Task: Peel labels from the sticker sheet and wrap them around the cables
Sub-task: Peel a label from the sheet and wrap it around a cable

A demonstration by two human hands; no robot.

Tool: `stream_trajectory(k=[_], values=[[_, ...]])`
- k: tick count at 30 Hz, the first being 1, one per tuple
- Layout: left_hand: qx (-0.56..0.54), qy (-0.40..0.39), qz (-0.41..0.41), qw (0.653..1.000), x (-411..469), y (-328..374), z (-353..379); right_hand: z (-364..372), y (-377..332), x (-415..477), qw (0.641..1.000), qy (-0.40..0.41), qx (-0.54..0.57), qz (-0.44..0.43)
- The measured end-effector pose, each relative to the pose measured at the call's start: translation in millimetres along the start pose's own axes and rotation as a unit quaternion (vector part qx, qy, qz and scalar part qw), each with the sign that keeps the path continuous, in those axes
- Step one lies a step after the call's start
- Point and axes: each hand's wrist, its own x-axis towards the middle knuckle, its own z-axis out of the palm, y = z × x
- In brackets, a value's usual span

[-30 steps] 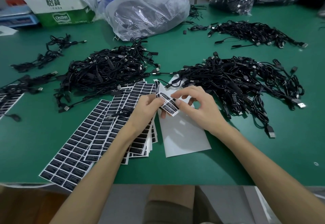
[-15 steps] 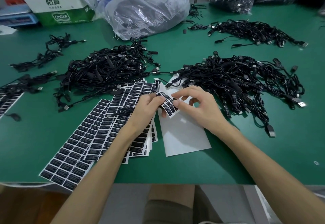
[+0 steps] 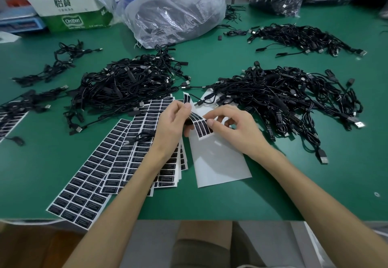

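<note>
The small sticker strip (image 3: 200,126) was held up between both hands, above the counter (image 3: 315,183). The left hand (image 3: 171,130) gripped its left end, bending it. The right hand (image 3: 241,133) pinched its right edge with thumb and forefinger. Fanned sticker sheets (image 3: 100,166) lay under the left wrist, and a cable pile (image 3: 283,99) lay just beyond the right hand.

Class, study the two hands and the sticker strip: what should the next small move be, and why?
Probably peel: the left hand holds the sticker strip bent, and the right hand pinches at its end label, not yet off the backing. Lift that label away with the right hand.
</note>
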Motion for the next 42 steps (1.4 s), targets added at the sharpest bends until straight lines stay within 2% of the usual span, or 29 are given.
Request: stream_trajectory(k=[8, 11, 15, 18, 42], values=[[0.013, 0.000, 0.021, 1.000, -2, -4, -2, 0, 2, 0, 1.000, -0.004, -0.021, -0.006], [0.052, -0.002, 0.052, 0.997, -1, -5, -2, 2, 0, -2, 0.999, 0.002, -0.008, -0.040], [0.130, -0.006, 0.091, 0.987, -2, -7, 0, 4, -2, -4, 0.993, 0.006, -0.047, -0.104], [0.144, 0.000, 0.103, 0.984, -3, -8, -1, 6, 0, -4, 0.991, 0.013, -0.058, -0.124], [0.186, -0.012, 0.109, 0.976, -2, -14, 2, 6, -6, -5, 0.990, 0.050, -0.044, -0.127]])
